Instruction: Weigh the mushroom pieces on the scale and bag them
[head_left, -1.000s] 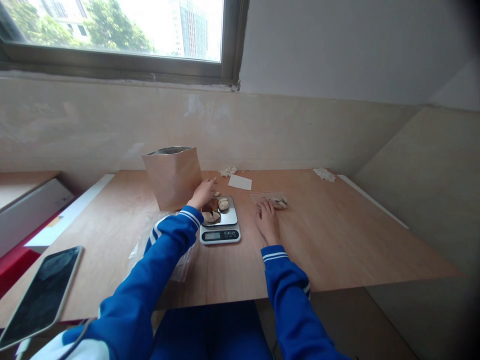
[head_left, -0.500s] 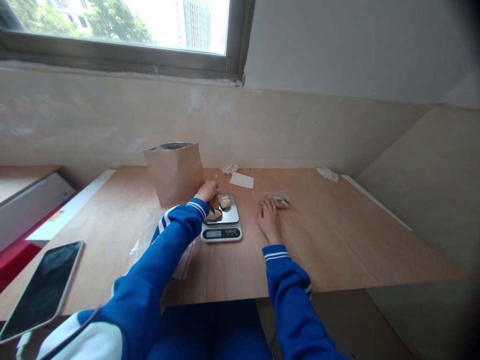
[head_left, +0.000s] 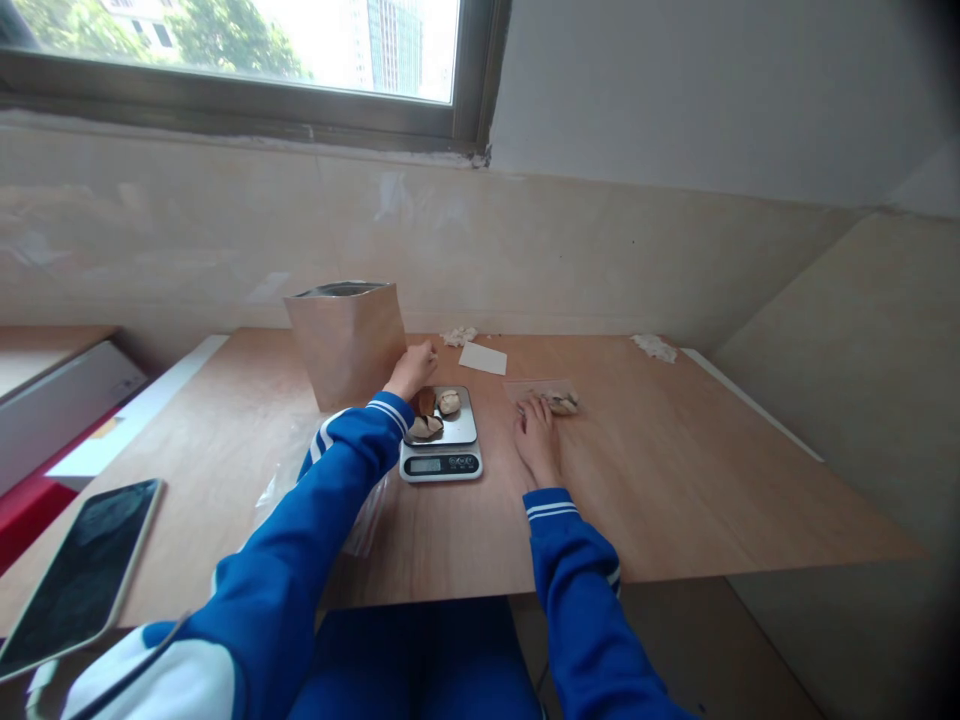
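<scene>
Covering plastic bag (head_left: 553,387) partly, right hand (head_left: 537,440); left hand (head_left: 412,371), hold unclear

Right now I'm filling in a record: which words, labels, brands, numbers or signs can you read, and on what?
None are legible.
Digital scale: display and button markings too small and blurred.
Kraft pouch, white card: no print discernible.

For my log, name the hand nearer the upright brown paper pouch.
Left. The left hand is close beside the pouch; the right hand is farther away, to its right.
</scene>
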